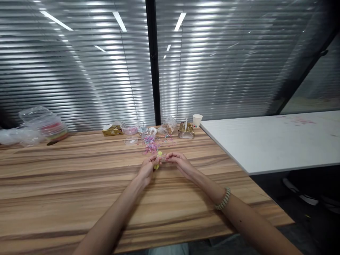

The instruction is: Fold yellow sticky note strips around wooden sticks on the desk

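Two hands busy over a small yellow piece

From where I stand, both hands meet above the wooden table [87, 184], just on the near side of a loose heap of small pink, purple and blue bits [151, 147]. The left hand [147, 168] is closed around the yellow piece [159, 153], gripping it between thumb and fingers, with an end showing above the grip and another below. The right hand [181, 163] is partly curled, its thumb and fingertips drawn together at a see-through scrap [163, 157] right beside the yellow piece. I can't tell whether the two are joined, nor how firm that right pinch is. A beaded bracelet [223, 199] circles the right forearm.

As for writing, the gold tissue box [112, 131] on the left has a pale mark on its front, too small to read. The paper cup [197, 120] carries a little coloured print, also unreadable from here. A white label sits on the clear round lid [131, 141], which lies flat near the clear tub [130, 129]. A second gold box [186, 131], with a tissue poking up, stands near the cup; any lettering on it is too blurred to make out.
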### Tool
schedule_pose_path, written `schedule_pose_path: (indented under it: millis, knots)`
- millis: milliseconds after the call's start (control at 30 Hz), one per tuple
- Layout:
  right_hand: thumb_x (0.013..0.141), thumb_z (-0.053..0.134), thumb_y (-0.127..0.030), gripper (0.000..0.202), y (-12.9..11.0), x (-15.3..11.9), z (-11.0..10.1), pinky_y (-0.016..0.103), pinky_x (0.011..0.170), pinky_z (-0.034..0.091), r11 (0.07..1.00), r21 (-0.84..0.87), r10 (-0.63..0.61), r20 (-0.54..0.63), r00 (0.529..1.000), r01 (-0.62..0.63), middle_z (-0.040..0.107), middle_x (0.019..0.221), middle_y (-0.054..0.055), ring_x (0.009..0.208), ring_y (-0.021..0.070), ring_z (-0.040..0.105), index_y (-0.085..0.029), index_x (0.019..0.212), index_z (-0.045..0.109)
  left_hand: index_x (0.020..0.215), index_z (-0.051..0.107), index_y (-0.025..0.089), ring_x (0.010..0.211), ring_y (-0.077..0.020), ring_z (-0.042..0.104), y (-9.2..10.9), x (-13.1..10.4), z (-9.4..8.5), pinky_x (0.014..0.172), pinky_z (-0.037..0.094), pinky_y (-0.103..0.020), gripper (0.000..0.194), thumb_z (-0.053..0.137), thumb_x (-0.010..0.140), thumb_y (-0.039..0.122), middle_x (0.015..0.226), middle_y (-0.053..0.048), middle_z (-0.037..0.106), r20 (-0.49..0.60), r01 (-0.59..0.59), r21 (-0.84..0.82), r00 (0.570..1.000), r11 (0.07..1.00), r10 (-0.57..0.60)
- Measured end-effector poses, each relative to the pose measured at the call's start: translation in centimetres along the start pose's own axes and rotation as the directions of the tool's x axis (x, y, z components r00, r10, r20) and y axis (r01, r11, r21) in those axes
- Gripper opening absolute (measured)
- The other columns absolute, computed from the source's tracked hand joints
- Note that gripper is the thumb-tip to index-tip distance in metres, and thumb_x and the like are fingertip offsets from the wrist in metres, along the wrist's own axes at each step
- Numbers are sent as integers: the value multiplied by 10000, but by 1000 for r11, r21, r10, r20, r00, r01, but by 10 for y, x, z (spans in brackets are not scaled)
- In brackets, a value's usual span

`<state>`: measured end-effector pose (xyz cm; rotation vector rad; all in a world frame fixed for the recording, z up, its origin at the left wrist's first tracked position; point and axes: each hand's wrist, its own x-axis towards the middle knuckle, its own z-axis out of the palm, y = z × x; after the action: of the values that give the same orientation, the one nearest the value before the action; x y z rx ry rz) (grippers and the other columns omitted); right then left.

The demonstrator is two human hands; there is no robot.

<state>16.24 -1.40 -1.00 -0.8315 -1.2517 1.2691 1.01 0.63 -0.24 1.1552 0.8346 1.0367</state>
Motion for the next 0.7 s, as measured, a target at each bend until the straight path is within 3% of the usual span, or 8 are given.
schedule_pose_path:
  millis: [133,233,300,367,467,600,700]
  knots:
    - [726,500,-188,105,-9,-1,-5,310,811,373,932,-340,-68,180,981,127,587,836,21,847,167,520,-177,779,590,645,640,140,560,-81,465,1,1,-5,538,332,-193,237,729,563,344,611,9,577,-29,-9,18,1000,1000,9]
    - [710,478,-99,265,-13,-5,-9,343,854,337,672,-662,-184,285,941,332,561,922,35,909,182,471,-198,928,591,706,664,130,563,-85,475,3,-1,-3,544,344,-195,269,723,567,352,642,-8,611,-63,-9,66,998,998,13]
    - [702,490,-77,361,-14,-8,-10,354,847,331,491,-780,-205,330,921,388,541,944,38,913,191,446,-224,1023,567,744,674,125,590,-97,497,5,-2,0,569,372,-203,295,718,571,359,705,-30,638,-60,-38,103,997,994,44]
    - [711,498,-77,409,-14,-10,-11,350,825,340,405,-824,-196,345,918,396,531,958,40,903,194,440,-243,1082,538,793,679,124,636,-121,527,6,-2,1,587,401,-219,324,708,583,369,786,-54,655,-44,-79,152,995,985,87]
    - [736,497,-80,401,-14,-11,-12,337,820,346,417,-809,-193,366,910,414,535,990,42,913,191,446,-242,1101,519,814,678,112,635,-145,549,4,0,-2,570,420,-235,328,670,626,381,808,-78,663,2,-142,275,989,951,147]
    - [800,490,-131,260,-10,-7,-13,301,804,359,546,-720,-205,380,902,428,555,987,36,903,171,471,-219,1040,537,848,682,118,661,-169,576,1,3,-8,580,433,-245,304,615,689,369,839,-87,676,110,-238,456,971,858,212]
    - [850,451,-180,142,-8,-5,-13,283,771,365,611,-682,-186,371,910,403,567,915,27,866,159,487,-202,941,557,867,688,135,630,-166,575,3,0,-9,589,423,-246,274,572,729,342,759,-61,681,202,-276,587,960,761,193]
